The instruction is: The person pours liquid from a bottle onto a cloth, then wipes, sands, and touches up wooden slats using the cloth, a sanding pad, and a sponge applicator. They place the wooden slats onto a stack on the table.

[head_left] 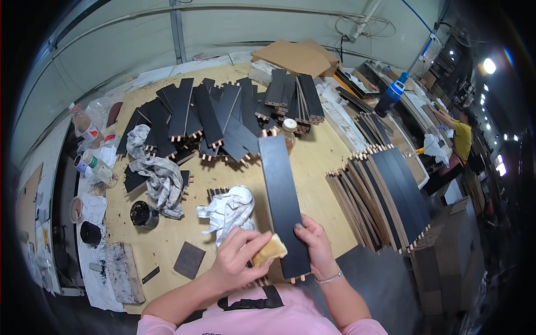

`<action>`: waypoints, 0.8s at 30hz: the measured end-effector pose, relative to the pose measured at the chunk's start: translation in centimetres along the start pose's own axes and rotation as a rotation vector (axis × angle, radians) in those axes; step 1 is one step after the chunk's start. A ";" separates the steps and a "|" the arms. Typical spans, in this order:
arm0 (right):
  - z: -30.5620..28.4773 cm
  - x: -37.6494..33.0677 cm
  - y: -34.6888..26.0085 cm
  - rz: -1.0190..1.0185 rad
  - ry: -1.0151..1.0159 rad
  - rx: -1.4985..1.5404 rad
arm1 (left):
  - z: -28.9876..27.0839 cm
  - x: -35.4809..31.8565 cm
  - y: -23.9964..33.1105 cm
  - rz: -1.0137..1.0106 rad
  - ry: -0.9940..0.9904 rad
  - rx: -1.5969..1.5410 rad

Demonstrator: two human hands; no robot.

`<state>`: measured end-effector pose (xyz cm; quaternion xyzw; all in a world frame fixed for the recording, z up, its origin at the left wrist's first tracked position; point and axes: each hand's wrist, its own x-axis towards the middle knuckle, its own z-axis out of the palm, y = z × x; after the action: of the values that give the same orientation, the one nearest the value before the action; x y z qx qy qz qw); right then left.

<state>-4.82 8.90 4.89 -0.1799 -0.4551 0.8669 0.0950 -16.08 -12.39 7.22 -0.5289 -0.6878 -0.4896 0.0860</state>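
My right hand [318, 245] grips the lower right edge of a black wooden board [282, 190] with dowel pegs at both ends. It holds the board tilted up in front of me, thumb on its face. In my left hand [237, 261] is a yellowish sponge block [269, 249], pinched beside the board's lower left edge. I cannot tell whether the sponge touches the board. Left of the board, a crumpled white cloth [230, 211] rests over a few more pegged pieces. A dark square pad [190, 259] lies on the table near my left forearm.
A heap of black pegged boards [209, 114] covers the table's far side. Stacked boards [385, 198] stand at the right edge. On the left are a dark open jar [144, 215], a stained rag [164, 184] and plastic bottles [100, 167]. Another person [460, 137] works far right.
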 end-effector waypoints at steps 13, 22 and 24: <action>-1.9 -3.4 1.6 0.122 -0.075 -0.158 | -3.1 4.0 -7.0 -0.108 0.269 0.257; -0.8 -3.7 1.3 0.136 -0.062 -0.184 | -6.7 5.7 -11.6 -0.250 0.425 0.257; -0.9 -2.6 1.9 0.150 0.000 -0.108 | -5.4 5.0 -10.2 -0.317 0.417 0.130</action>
<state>-2.06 7.62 3.42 -0.2183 -0.4863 0.8459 0.0200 -28.67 -12.84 7.17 -0.2955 -0.7596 -0.5501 0.1818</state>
